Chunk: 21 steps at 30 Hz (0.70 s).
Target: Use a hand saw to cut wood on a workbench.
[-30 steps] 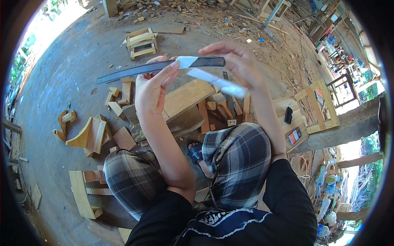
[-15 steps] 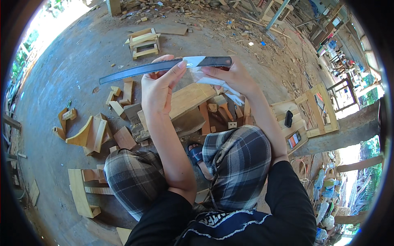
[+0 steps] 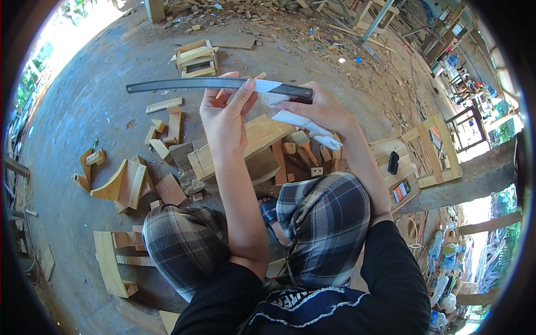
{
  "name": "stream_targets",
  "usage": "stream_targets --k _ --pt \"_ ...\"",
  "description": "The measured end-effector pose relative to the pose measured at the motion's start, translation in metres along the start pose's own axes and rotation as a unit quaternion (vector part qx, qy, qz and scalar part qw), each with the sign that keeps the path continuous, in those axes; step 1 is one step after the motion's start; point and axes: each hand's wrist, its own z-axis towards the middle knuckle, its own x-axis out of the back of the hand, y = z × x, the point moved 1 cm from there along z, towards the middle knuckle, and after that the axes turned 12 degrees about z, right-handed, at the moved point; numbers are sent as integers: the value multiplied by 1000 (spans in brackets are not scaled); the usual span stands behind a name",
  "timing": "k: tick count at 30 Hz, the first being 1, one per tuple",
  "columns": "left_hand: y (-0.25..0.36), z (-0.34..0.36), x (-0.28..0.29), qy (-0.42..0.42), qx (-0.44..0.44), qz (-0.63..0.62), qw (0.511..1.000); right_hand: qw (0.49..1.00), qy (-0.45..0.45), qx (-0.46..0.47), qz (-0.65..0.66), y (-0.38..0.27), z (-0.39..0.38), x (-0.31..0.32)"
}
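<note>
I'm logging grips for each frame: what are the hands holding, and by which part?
Right hand grips the long knife at its dark handle, with a white cloth. Left hand pinches the blade near the handle.

One long curved dark metal blade (image 3: 190, 84), one crumpled white cloth (image 3: 304, 123), two bare hands, one small wooden crate frame (image 3: 195, 58) and one black phone (image 3: 393, 162) are visible.

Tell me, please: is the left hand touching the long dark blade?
Touching. In the head view the left hand has its fingers laid across the long dark blade, with no gap visible, while the right hand holds the handle end.
</note>
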Motion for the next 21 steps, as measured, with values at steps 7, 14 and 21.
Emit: stream_targets --k 7,14,21 --pt "4 1 2 57 -65 46 995 981 -61 -56 174 8 0 0" --pt "10 4 13 110 -110 72 985 998 -19 -19 -65 -12 -14 -5" --pt "10 4 13 48 -64 129 988 951 244 106 -156 -33 -12 -3"
